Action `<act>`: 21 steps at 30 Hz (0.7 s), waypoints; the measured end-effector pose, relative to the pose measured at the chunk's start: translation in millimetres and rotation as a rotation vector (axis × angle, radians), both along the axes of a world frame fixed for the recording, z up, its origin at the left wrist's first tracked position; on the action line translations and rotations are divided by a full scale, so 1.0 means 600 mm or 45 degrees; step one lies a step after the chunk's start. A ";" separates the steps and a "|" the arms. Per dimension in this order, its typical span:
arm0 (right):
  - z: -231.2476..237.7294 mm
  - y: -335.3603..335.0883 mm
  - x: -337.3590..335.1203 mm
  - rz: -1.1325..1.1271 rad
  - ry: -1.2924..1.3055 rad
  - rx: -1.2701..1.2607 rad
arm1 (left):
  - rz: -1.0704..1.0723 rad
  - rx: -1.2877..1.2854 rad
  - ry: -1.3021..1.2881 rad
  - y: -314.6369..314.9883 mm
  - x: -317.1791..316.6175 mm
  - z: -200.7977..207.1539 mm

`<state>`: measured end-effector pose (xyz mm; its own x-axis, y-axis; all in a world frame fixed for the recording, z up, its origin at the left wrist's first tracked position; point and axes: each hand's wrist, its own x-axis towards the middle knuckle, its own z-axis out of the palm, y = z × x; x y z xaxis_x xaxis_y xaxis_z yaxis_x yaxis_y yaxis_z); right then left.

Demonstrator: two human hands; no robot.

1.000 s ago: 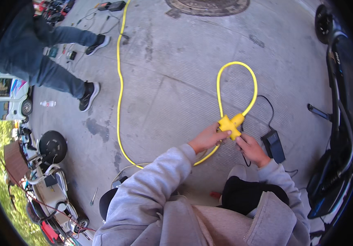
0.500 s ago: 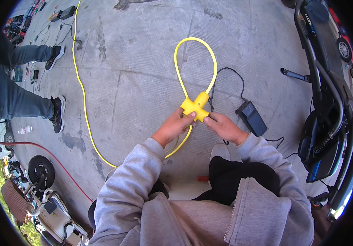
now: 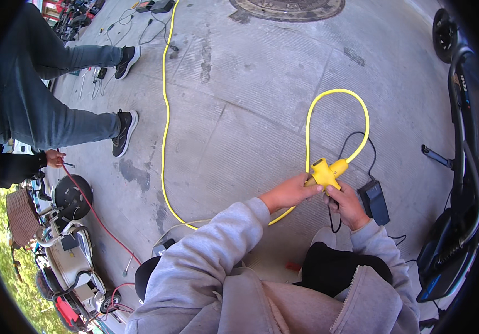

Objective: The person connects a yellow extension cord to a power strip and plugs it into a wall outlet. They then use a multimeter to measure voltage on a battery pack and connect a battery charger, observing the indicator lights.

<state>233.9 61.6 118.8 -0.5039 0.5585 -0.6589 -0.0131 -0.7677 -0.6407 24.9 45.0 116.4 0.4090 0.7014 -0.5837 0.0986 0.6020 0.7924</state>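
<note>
A yellow multi-socket extension block (image 3: 325,175) is up in front of me over the concrete floor. My left hand (image 3: 292,192) is closed around its left side, thumb on the front. My right hand (image 3: 350,206) is closed at its lower right arm, and a thin black cord hangs just below the fingers. Whether a plug is inside that hand is hidden. From the block's upper right the yellow cable (image 3: 338,91) rises in a loop and passes down behind it. Right of my hands lies a black charger box (image 3: 374,201) with its own black cords.
Along the right stands a dark scooter (image 3: 462,167) with its kickstand (image 3: 436,156) out. At left is a person in jeans (image 3: 78,122), with a hand (image 3: 55,158) on a red hose (image 3: 92,209). A basketed bike (image 3: 23,216) is below. A manhole cover (image 3: 289,8) lies ahead.
My view has swung left, so everything sits farther right. The block has turned, showing a socket opening on top. My right hand has curled in under its lower right arm.
</note>
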 end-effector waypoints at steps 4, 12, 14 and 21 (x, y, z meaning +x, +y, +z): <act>0.008 0.013 0.010 0.109 0.003 -0.077 | -0.278 -0.006 0.097 0.005 -0.014 -0.001; 0.014 0.015 -0.016 0.064 0.052 0.097 | -0.273 0.165 -0.156 0.010 -0.027 0.010; 0.016 0.012 -0.015 0.032 0.102 0.095 | -0.277 0.102 -0.197 0.014 -0.032 0.014; 0.024 0.018 -0.027 0.001 0.122 0.106 | -0.306 0.223 -0.081 0.018 -0.056 0.008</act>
<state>217.6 72.2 133.4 -0.5631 0.6084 -0.5593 -0.0765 -0.7122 -0.6978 -8.4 55.8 121.2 0.6075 0.6678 -0.4301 0.1683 0.4210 0.8913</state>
